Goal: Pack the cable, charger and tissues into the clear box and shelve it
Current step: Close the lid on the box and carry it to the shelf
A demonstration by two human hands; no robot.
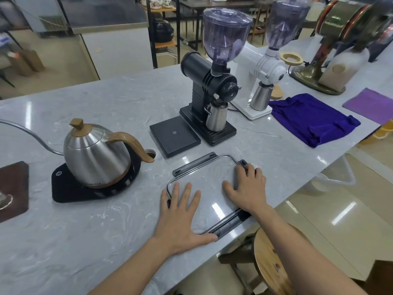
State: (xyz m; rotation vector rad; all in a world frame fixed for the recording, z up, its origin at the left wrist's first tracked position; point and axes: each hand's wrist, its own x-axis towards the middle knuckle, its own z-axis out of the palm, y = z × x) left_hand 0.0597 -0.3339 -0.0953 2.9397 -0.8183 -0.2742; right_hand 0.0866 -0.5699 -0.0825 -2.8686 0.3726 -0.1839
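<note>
Grey marbled table [102,209], café room behind. Clear box [209,184], lid on, lies at the table's near edge; left hand [182,213] and right hand [247,188] press flat on it, fingers straight. Kettle [95,156] left; black grinder [212,92] and purple cloth [312,118] beyond.

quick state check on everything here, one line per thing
clear box: lid on, flat on the counter, contents not visible
left hand: open, pressing flat on the lid
right hand: fingers on the right side latch
kettle: lid on, seated on its base
black grinder: hopper empty, cup under chute
blue cloth: rumpled, lying flat
</note>
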